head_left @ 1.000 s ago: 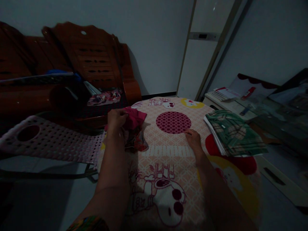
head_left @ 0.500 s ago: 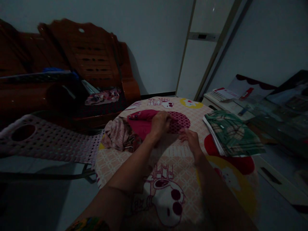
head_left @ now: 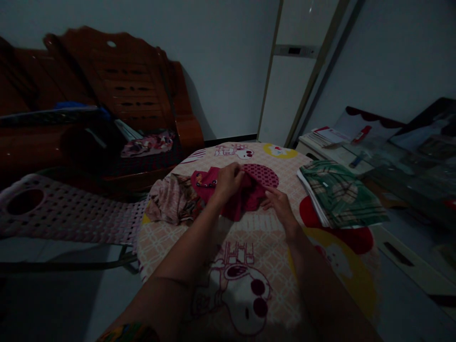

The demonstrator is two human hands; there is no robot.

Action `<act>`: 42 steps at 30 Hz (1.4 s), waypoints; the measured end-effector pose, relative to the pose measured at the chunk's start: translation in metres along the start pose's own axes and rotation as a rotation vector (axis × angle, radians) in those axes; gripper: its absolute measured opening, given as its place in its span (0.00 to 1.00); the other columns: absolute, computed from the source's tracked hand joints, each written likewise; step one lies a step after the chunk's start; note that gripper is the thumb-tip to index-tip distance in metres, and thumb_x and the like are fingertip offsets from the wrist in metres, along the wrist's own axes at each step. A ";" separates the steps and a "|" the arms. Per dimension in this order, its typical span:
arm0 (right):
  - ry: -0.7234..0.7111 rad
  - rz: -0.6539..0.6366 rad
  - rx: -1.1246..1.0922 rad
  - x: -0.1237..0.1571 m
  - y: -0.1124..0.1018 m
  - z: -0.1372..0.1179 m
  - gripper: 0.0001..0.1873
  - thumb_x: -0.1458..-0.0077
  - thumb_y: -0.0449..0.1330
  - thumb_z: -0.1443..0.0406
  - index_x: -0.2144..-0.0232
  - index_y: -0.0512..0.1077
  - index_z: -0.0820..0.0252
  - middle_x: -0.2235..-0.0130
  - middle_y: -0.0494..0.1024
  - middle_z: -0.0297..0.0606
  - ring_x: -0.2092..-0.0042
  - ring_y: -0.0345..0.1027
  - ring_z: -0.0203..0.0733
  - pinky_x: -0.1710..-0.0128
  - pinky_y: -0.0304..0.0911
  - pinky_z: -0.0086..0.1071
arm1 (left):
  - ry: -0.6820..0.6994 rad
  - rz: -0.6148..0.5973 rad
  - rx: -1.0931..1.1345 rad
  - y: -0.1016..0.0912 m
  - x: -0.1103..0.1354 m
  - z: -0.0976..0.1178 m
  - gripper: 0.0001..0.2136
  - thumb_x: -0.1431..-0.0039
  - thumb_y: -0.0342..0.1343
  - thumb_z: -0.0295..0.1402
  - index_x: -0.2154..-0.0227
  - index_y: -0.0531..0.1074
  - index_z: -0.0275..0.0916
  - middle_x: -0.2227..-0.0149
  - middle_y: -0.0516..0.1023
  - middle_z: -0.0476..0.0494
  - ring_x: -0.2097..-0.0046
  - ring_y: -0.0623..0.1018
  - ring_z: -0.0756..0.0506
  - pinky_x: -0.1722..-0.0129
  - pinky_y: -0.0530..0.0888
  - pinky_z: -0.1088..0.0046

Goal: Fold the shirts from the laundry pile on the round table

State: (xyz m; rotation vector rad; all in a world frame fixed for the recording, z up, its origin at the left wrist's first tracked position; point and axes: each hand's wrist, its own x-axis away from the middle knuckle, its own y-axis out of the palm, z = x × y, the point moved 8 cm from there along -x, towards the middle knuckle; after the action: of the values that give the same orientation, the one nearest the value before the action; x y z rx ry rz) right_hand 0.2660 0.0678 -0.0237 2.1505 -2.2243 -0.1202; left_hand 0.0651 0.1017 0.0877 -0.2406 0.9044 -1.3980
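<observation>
Your left hand [head_left: 230,182] pinches the pink cloth [head_left: 250,197] on the worktop [head_left: 166,243]; whether your right hand [head_left: 280,205], at its edge, grips is unclear. A loose hold there could let the cloth bunch.

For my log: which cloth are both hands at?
The magenta cloth, between the pale pink cloth and green plaid cloth; neither touches the left hand or right hand.
</observation>
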 end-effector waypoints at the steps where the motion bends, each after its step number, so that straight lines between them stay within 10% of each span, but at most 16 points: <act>1: -0.008 -0.018 0.019 0.001 0.002 -0.002 0.33 0.55 0.68 0.49 0.50 0.73 0.60 0.72 0.78 0.33 0.74 0.74 0.40 0.79 0.67 0.29 | -0.033 0.033 0.011 -0.011 -0.004 -0.008 0.07 0.40 0.53 0.30 0.64 0.76 0.36 0.66 0.81 0.42 0.63 0.78 0.44 0.60 0.72 0.70; 8: -0.013 -0.101 0.125 0.003 0.013 -0.004 0.39 0.53 0.66 0.50 0.42 0.69 0.63 0.78 0.76 0.30 0.78 0.70 0.37 0.81 0.63 0.26 | -0.108 0.088 0.095 -0.036 -0.013 -0.033 0.05 0.45 0.56 0.31 0.68 0.75 0.37 0.69 0.80 0.45 0.64 0.78 0.45 0.62 0.71 0.72; 18: 0.068 -0.006 0.166 -0.003 0.013 0.014 0.17 0.54 0.62 0.50 0.73 0.70 0.58 0.85 0.71 0.31 0.84 0.65 0.37 0.86 0.55 0.25 | 0.107 -0.192 0.493 0.010 0.012 0.041 0.05 0.42 0.56 0.31 0.71 0.73 0.36 0.74 0.77 0.48 0.72 0.74 0.50 0.71 0.67 0.76; 23: -0.009 0.179 -0.002 -0.002 -0.013 -0.002 0.14 0.52 0.59 0.55 0.69 0.74 0.59 0.86 0.67 0.25 0.87 0.57 0.33 0.86 0.50 0.25 | 0.142 -0.357 0.478 0.033 0.028 0.058 0.02 0.45 0.57 0.28 0.71 0.73 0.35 0.74 0.75 0.49 0.72 0.73 0.51 0.72 0.66 0.78; 29: -0.144 0.342 -0.200 -0.002 -0.046 -0.012 0.17 0.53 0.60 0.58 0.62 0.77 0.60 0.69 0.81 0.31 0.69 0.72 0.38 0.67 0.68 0.30 | 0.226 -0.632 0.474 0.066 0.055 0.082 0.06 0.40 0.54 0.30 0.68 0.74 0.35 0.73 0.77 0.48 0.71 0.74 0.51 0.71 0.67 0.78; 32: -0.136 0.351 -0.238 -0.001 -0.048 -0.009 0.18 0.55 0.60 0.60 0.61 0.78 0.60 0.65 0.83 0.34 0.65 0.73 0.39 0.62 0.69 0.32 | 0.192 -0.570 0.331 0.053 0.040 0.062 0.08 0.37 0.53 0.33 0.65 0.76 0.36 0.70 0.79 0.46 0.69 0.77 0.48 0.67 0.71 0.75; 37: -0.130 0.330 -0.293 0.000 -0.044 -0.008 0.18 0.56 0.61 0.63 0.60 0.79 0.59 0.62 0.84 0.33 0.61 0.74 0.39 0.58 0.69 0.32 | -0.022 -0.075 -0.177 -0.013 -0.006 -0.018 0.11 0.39 0.55 0.31 0.56 0.77 0.34 0.54 0.81 0.36 0.54 0.78 0.41 0.50 0.72 0.66; 42: -0.113 0.285 -0.334 -0.003 -0.042 -0.003 0.16 0.56 0.62 0.64 0.61 0.80 0.58 0.62 0.84 0.31 0.61 0.74 0.38 0.58 0.69 0.31 | -0.244 -0.176 -0.341 -0.018 -0.009 -0.083 0.15 0.36 0.54 0.37 0.54 0.78 0.32 0.54 0.81 0.32 0.52 0.79 0.37 0.51 0.72 0.64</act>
State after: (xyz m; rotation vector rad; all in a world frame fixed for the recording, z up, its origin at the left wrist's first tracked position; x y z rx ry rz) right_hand 0.3083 0.0691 -0.0239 1.6813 -2.3404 -0.5682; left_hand -0.0027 0.1358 0.0491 -0.7489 0.9297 -1.3328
